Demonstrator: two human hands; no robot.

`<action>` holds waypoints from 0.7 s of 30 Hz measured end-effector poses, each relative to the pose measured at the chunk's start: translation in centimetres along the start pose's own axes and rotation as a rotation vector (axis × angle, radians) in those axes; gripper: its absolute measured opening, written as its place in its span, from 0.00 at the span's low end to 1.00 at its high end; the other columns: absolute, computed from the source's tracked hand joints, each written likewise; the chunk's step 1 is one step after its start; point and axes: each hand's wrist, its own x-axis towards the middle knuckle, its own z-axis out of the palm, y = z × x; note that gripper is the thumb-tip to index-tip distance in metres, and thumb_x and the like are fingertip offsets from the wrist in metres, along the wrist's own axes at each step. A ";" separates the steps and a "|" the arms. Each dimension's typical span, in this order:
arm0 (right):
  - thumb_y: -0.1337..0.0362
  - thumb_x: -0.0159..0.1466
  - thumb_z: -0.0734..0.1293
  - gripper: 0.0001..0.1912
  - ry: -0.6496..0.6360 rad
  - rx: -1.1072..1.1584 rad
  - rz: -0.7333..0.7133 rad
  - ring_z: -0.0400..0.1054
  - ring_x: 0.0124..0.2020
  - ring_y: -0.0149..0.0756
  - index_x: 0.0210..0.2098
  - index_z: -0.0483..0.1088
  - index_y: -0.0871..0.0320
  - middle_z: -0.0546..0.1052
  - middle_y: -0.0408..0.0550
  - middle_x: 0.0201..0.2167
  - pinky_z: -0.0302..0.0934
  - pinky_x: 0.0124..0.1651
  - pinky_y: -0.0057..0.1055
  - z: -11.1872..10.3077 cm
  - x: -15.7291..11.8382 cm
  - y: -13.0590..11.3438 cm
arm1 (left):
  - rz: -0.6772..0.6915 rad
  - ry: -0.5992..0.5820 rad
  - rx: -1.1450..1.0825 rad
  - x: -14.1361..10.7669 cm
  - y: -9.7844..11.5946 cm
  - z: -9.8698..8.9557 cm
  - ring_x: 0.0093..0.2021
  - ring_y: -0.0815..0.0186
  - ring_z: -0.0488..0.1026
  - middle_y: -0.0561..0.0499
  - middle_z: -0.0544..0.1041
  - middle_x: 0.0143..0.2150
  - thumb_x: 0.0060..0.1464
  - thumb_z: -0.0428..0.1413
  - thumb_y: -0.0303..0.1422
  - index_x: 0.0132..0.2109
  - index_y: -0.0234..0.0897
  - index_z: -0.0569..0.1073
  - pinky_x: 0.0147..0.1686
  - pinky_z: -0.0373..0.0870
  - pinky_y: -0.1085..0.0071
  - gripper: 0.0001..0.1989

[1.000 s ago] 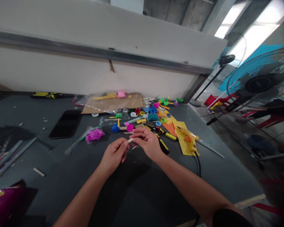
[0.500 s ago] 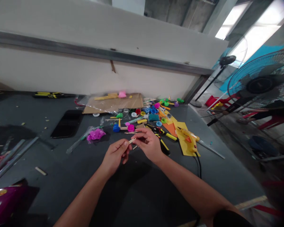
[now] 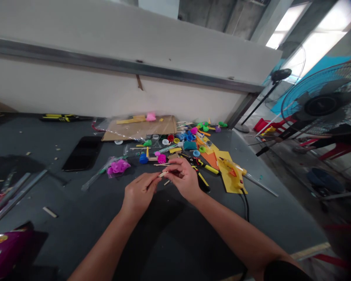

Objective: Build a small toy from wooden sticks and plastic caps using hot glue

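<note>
Between my two hands is a short, pale wooden stick point(image 3: 163, 174), pinched at both ends above the dark table. My left hand point(image 3: 140, 192) is closed on its left end, thumb and index finger pressed together. At the other end, my right hand point(image 3: 183, 178) pinches the stick with its fingertips. Just beyond the hands lie a blue bottle cap point(image 3: 143, 158) and a magenta cap point(image 3: 162, 158), joined by small sticks. Pliers with yellow-and-black handles point(image 3: 203, 179) rest beside my right hand.
A yellow glue gun point(image 3: 235, 175) with a black cord lies on yellow sheets at right. Further left are purple clay point(image 3: 119, 167), a black phone point(image 3: 82, 153) and a loose wooden piece point(image 3: 50, 212). Cardboard point(image 3: 140, 130) and several coloured caps fill the back. A fan point(image 3: 321, 103) stands off right.
My left hand has turned over, its fingers drawing in closer around the stick's left end. My right hand has stayed almost still.
</note>
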 end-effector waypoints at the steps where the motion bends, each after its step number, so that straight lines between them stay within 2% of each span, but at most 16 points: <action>1: 0.62 0.53 0.71 0.18 0.002 -0.001 0.003 0.72 0.31 0.34 0.41 0.63 0.53 0.76 0.42 0.30 0.68 0.33 0.31 0.0 0.0 0.0 | -0.007 0.012 -0.006 0.0 0.1 0.0 0.26 0.70 0.71 0.54 0.75 0.24 0.56 0.51 0.33 0.40 0.38 0.76 0.32 0.67 0.74 0.10; 10: 0.62 0.52 0.72 0.18 0.045 0.035 0.020 0.73 0.33 0.34 0.39 0.62 0.54 0.77 0.42 0.29 0.68 0.37 0.33 0.3 0.1 -0.4 | -0.180 0.015 -0.170 0.1 0.6 0.1 0.25 0.68 0.72 0.53 0.77 0.27 0.53 0.54 0.35 0.38 0.41 0.78 0.29 0.67 0.73 0.09; 21: 0.64 0.50 0.72 0.19 0.077 0.083 0.046 0.73 0.32 0.34 0.36 0.61 0.54 0.77 0.41 0.28 0.67 0.37 0.31 0.4 0.2 -0.2 | -0.199 0.000 -0.193 0.2 0.8 -0.1 0.26 0.68 0.72 0.53 0.76 0.25 0.53 0.54 0.34 0.38 0.40 0.78 0.30 0.67 0.73 0.09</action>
